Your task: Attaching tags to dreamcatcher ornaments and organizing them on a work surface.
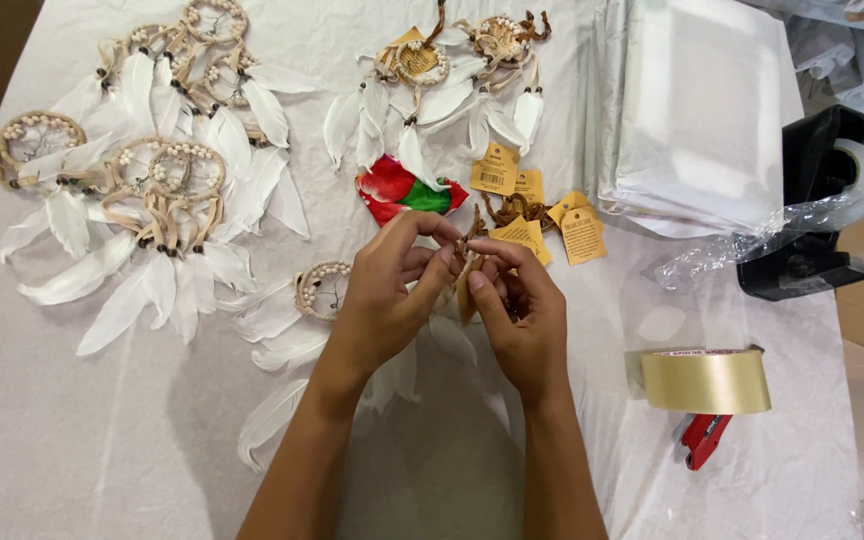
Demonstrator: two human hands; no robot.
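Both hands meet at the centre of the white table (pixel 72 450). The left hand (pixel 387 300) has its thumb and fingers pinched shut on a brown cord (pixel 470 238), and the right hand (pixel 517 310) pinches the same cord just beside it, with a yellow tag (pixel 465 295) hanging between the 2 hands. The cord belongs to a dreamcatcher (pixel 317 290) lying at 9 o'clock from the hands, its white feathers spread under the wrists. At 12 o'clock lie a red and green cloth (pixel 402 190) and loose tags (pixel 542 215), with 2 more dreamcatchers (pixel 452 75) beyond. A heap of finished dreamcatchers (pixel 152 170) sits at 10 o'clock. At 2 o'clock is a stack of white bags (pixel 692 110), at 3 o'clock a black tape dispenser (pixel 817 210), and at 4 o'clock a tape roll (pixel 707 380) on a red cutter (pixel 704 438).
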